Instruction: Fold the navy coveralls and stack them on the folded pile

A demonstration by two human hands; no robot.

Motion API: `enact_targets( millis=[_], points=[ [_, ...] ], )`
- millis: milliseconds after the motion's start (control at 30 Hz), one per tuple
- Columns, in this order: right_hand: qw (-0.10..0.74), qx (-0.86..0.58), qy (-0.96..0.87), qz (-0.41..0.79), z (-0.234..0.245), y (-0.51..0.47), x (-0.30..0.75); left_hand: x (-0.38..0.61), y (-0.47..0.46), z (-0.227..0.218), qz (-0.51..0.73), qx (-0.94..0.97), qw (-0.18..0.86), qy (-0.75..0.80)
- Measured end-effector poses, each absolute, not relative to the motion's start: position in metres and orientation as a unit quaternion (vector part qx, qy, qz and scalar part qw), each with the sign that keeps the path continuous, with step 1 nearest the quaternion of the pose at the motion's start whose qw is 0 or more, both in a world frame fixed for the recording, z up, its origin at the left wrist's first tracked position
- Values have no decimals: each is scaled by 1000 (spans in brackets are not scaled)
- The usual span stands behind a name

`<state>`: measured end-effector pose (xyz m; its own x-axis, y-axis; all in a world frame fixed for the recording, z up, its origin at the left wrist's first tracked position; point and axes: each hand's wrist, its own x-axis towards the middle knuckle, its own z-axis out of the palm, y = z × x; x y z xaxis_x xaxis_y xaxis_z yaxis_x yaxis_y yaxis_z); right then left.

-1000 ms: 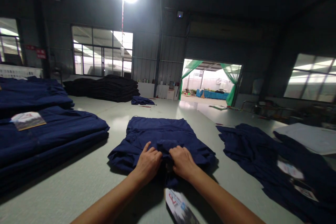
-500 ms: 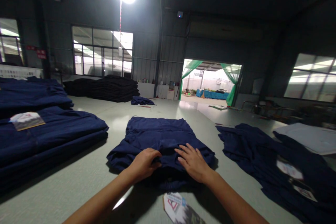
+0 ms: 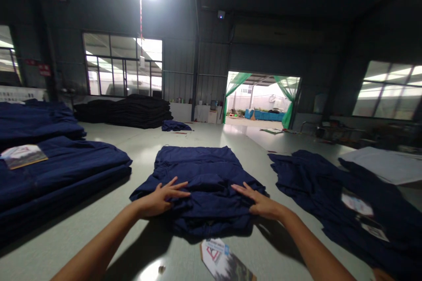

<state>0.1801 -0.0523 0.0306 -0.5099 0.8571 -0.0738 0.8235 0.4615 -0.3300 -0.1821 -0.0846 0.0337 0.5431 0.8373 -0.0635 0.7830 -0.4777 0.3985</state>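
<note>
A navy blue garment (image 3: 204, 175), partly folded into a bundle, lies on the pale table in front of me. My left hand (image 3: 161, 199) rests on its left side with the fingers spread over the cloth. On the opposite side my right hand (image 3: 262, 202) lies on the fabric, fingers stretched out and pointing inward. Neither hand grips the cloth. A printed hang tag (image 3: 224, 259) sits on the table at the garment's near edge, its lower end cut off by the frame.
Folded navy garments (image 3: 66, 171) are stacked at left, a tag (image 3: 24, 156) on top. Another navy garment (image 3: 316, 184) lies loosely spread at right, beside a white sheet (image 3: 385, 162). Farther back on the table (image 3: 148, 140) are a dark cloth pile (image 3: 132, 109) and a small navy piece (image 3: 176, 125).
My hands have moved apart from the garment's middle towards its two sides, and the left fingers have spread out. The near part of the cloth looks flatter.
</note>
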Motion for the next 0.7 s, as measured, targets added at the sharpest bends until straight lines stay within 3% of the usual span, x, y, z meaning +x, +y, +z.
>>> enact_targets(
  millis=[100, 200, 400, 700],
  points=[
    [-7, -494, -849, 190, 32, -54, 188, -201, -83, 33, -15, 845, 198, 497],
    [-49, -546, -826, 133, 26, -55, 184, -205, -80, 20, -58, 827, 154, 538],
    [34, -559, -828, -17, 1, -41, 185, -198, -70, -4, 32, 830, 14, 557],
    [165, -543, -823, -16, -5, -34, 181, -197, -65, 1, 137, 801, -34, 582]
  ],
)
